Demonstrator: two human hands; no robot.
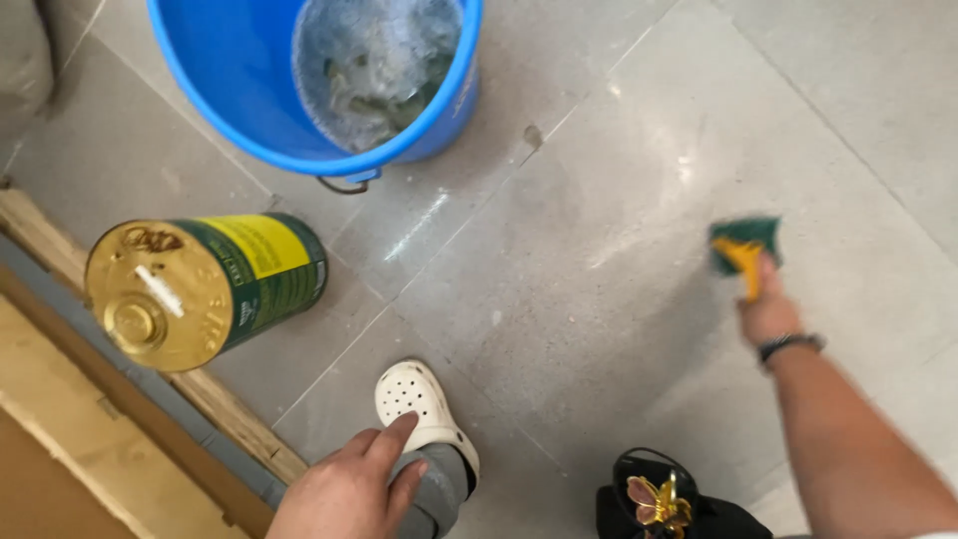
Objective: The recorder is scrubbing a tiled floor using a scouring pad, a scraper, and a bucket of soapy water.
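My right hand (766, 309) reaches out over the grey tiled floor (559, 260) and is closed around a green and yellow scrub sponge (743, 243), which is pressed against the tiles. A dark band circles that wrist. My left hand (351, 486) rests on my bent knee, fingers loosely spread, holding nothing. Just beyond it is my foot in a white perforated clog (421, 403).
A blue bucket (230, 90) of soapy water stands at the top. A gold-topped green and yellow metal can (200, 287) sits at the left beside a wooden threshold (120, 399). A black shoe with a gold butterfly ornament (659, 504) shows at the bottom edge.
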